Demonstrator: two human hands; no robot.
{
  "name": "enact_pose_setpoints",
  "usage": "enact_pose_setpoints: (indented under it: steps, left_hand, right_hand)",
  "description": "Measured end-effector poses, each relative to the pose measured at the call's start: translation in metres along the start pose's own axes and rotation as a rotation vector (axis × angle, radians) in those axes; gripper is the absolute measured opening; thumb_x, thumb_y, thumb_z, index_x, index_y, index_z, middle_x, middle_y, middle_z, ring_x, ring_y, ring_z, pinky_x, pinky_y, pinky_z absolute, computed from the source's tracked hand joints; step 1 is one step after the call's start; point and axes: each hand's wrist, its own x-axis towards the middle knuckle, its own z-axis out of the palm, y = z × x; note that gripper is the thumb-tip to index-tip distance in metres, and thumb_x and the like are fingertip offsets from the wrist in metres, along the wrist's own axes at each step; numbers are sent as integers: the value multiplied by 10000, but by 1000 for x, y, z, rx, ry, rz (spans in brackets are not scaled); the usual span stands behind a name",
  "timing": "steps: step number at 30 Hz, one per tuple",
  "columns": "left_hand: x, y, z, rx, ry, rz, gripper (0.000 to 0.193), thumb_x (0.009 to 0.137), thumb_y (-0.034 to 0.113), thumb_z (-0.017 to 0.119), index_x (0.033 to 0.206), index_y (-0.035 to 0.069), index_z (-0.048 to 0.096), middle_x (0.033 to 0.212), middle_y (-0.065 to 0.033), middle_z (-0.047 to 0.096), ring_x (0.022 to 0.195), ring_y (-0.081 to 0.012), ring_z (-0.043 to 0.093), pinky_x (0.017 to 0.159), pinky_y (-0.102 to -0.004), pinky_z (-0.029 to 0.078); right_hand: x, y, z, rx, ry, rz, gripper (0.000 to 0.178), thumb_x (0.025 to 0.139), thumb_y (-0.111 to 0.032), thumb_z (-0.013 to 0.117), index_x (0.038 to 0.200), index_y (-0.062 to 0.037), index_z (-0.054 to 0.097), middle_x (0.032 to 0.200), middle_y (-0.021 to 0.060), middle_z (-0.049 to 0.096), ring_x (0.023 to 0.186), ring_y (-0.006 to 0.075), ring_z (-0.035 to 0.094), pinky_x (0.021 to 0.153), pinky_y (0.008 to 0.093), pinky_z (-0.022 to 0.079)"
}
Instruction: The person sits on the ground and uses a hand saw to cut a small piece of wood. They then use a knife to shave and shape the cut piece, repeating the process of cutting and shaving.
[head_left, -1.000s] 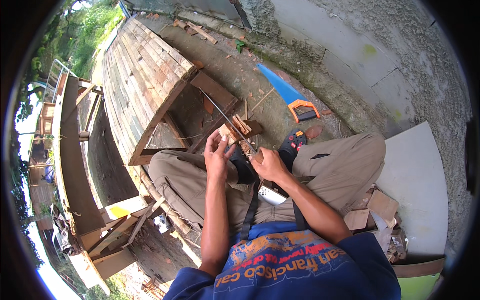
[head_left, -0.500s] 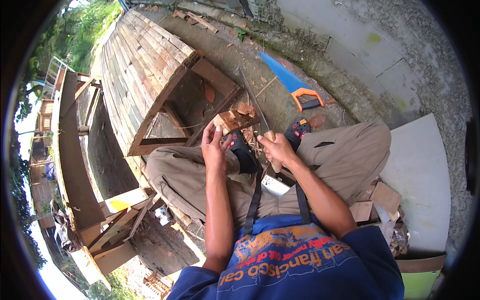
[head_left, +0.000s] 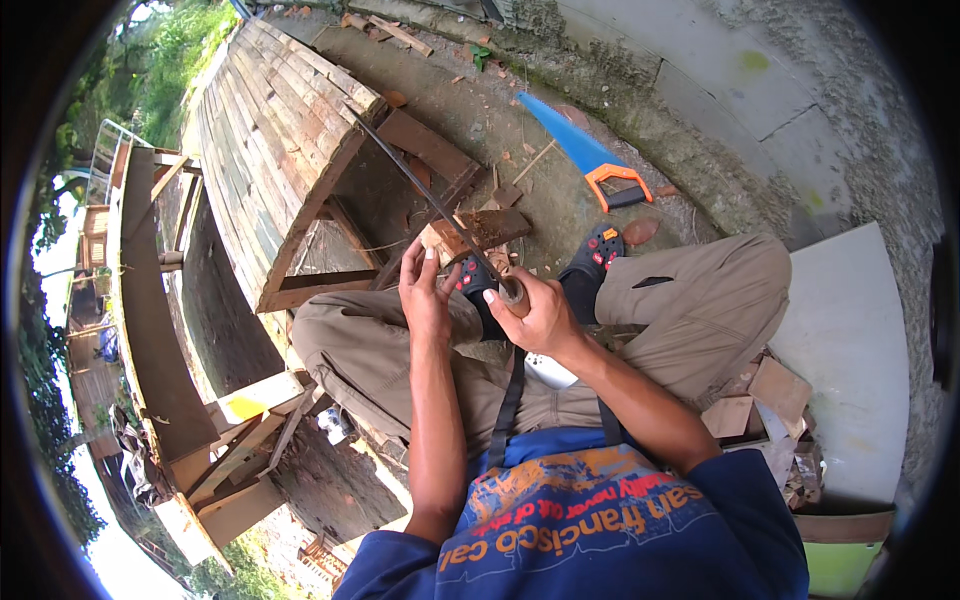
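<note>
My right hand (head_left: 548, 318) is closed round the wooden handle of a machete (head_left: 408, 180). Its long, narrow dark blade slants up to the left, its tip over the slatted bench's near corner. The blade crosses above a rough wood block (head_left: 492, 228) with a pale cut face. My left hand (head_left: 427, 298) has its curled fingers at the block's left end, gripping it low; the blade passes just beyond these fingers. The block's underside is hidden. My two feet in dark clogs are close by, the left one right beneath the block and blade.
A slatted wooden bench (head_left: 270, 130) stands at the left, a wooden frame (head_left: 160, 320) beyond it. On the ground ahead lies a blue handsaw (head_left: 575, 140) with an orange handle, among wood chips. A pale panel (head_left: 845, 350) and wood offcuts (head_left: 770, 395) are at the right.
My right hand has turned and raised the machete, its blade swinging left from pointing ahead to slanting over the block. The block now lies more to the right; my left hand has barely moved.
</note>
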Motion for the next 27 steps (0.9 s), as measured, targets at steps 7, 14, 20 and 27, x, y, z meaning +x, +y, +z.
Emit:
enact_pose_setpoints:
  steps: [7, 14, 20, 27]
  left_hand:
    - [0, -6, -7, -5, -10, 19, 337, 1041, 228, 586, 1330, 69, 516, 1296, -60, 599, 1203, -181, 590, 1037, -467, 504]
    - [2, -12, -2, -37, -22, 21, 299, 1044, 194, 586, 1310, 61, 552, 1285, -62, 591, 1167, -161, 595, 979, -414, 556]
    - [3, -10, -3, 2, 47, 36, 319, 1037, 207, 594, 1314, 61, 530, 1267, -62, 583, 1150, -156, 589, 985, -426, 552]
    - [4, -15, 1, -54, 10, 16, 308, 1028, 174, 603, 1306, 69, 523, 1253, -62, 589, 1091, -164, 609, 889, -400, 590]
  right_hand:
    - [5, 55, 16, -84, -215, 381, 321, 911, -271, 695, 837, 25, 596, 666, 232, 637, 617, 426, 647, 579, 472, 504]
    - [0, 6, 12, 56, 62, -8, 265, 916, -229, 700, 861, 14, 609, 698, 220, 644, 656, 377, 669, 595, 435, 510]
    - [-4, 58, 14, -263, -138, 275, 309, 894, -247, 654, 918, 61, 642, 818, 306, 683, 846, 490, 686, 724, 530, 546]
    - [-11, 3, 17, -47, -14, 44, 308, 892, -242, 697, 899, 53, 608, 740, 283, 651, 773, 476, 683, 635, 506, 520]
